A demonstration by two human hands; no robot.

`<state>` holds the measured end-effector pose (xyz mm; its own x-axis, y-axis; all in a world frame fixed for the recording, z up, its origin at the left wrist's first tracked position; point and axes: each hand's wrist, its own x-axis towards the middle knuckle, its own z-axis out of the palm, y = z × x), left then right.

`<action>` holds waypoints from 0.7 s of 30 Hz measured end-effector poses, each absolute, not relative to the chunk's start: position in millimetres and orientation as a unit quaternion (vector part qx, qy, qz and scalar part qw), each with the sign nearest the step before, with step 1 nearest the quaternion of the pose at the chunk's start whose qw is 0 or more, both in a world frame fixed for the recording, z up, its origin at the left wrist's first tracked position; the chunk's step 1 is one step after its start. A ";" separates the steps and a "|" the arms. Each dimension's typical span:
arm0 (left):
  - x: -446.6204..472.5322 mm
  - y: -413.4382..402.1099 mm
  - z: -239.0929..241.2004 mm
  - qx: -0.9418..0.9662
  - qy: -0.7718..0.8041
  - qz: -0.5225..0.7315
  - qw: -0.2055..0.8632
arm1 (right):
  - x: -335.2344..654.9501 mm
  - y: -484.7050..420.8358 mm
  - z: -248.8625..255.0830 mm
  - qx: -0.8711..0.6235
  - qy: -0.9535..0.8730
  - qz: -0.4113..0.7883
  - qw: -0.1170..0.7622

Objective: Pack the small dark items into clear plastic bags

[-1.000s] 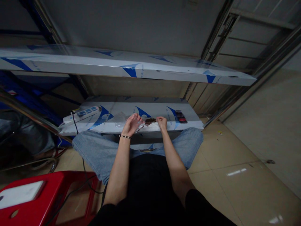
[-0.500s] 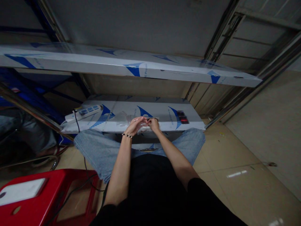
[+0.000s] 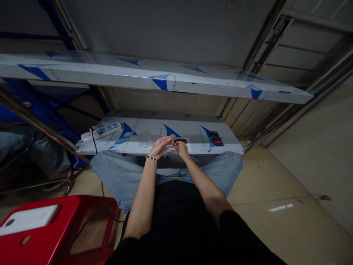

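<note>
My left hand and my right hand meet over the front edge of the low white shelf with blue markings. Between the fingertips is a small dark brownish thing, too small to name. My right hand pinches it. My left hand's fingers curl toward it and touch at the tips. A clear plastic bag lies on the shelf just left of my left hand. A dark bead bracelet is on my left wrist.
A white power strip with a black cord lies on the shelf's left end. A long white upper shelf runs above. A red plastic stool stands at lower left. Tiled floor spreads to the right. My knees in jeans press against the shelf.
My hands were apart with the dark thing stretched between them; they have come together, and the thing is now bunched small at the fingertips. The view shifted slightly.
</note>
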<state>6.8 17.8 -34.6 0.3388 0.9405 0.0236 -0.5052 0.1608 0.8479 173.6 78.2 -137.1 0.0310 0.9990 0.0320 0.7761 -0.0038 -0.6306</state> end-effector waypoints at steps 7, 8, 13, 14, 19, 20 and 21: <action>6.5 17.9 -38.2 0.425 0.289 0.489 0.705 | 173.8 75.0 -140.6 -0.669 -0.636 0.237 0.303; 6.6 18.2 -38.8 0.429 0.293 0.484 0.704 | 174.2 75.3 -137.8 -0.666 -0.633 0.241 0.313; 7.1 21.2 -39.5 0.450 0.341 0.465 0.682 | 180.1 86.0 -94.9 -0.646 -0.583 0.262 0.417; 7.4 21.8 -39.3 0.454 0.348 0.463 0.677 | 181.4 86.8 -80.9 -0.632 -0.568 0.272 0.451; 10.3 22.2 -36.6 0.484 0.366 0.446 0.658 | 181.4 62.8 -14.9 -0.414 -0.580 0.391 0.583; 11.0 22.1 -35.9 0.492 0.364 0.440 0.656 | 179.6 54.9 -7.1 -0.397 -0.598 0.392 0.576; 11.7 22.1 -35.3 0.500 0.360 0.436 0.656 | 177.5 47.6 -2.0 -0.391 -0.614 0.387 0.566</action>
